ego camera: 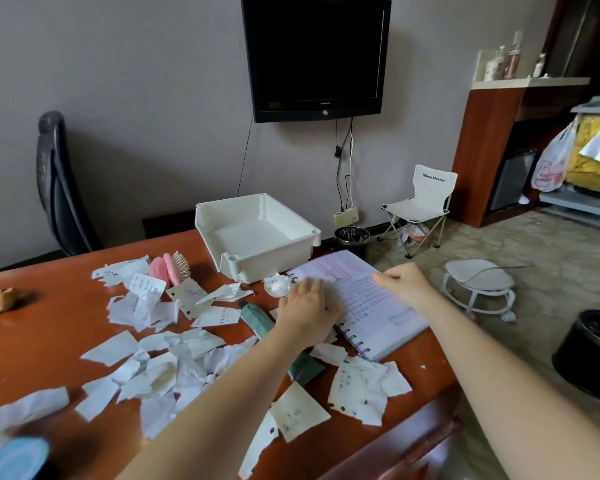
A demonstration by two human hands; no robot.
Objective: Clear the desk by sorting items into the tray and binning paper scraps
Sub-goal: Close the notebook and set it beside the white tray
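Seen from the head camera, looking down over a reddish-brown wooden desk point(49, 341). An empty white plastic tray point(278, 261) stands at the far edge of the desk and serves as the anchor here. Just in front of the tray and to its right, an open spiral notebook point(371, 306) lies flat, its pages filled with handwriting. The left hand point(305, 313) rests palm down on the notebook's left page beside the spiral, fingers straight and held close together, pointing toward the tray. The right hand point(404, 285) rests on the right page, thumb stretched out toward the left; its other fingers are hidden behind the back of the hand, so I cannot tell whether they grip the page. A crumpled white paper ball point(276, 285) sits just in front of the tray, touching the notebook's corner. To the tray's left lies a pink hairbrush point(174, 268). Torn paper scraps point(160, 358), many with writing, are strewn across the desk in front of the tray and to its left. A green tube point(253, 315) lies among them, partly under the left forearm. Behind the tray to its right, on the floor, stands a small black bin point(352, 237); a larger black bin point(591, 353) stands well to the right of the tray. A dark television point(316, 57) hangs on the wall above the tray.
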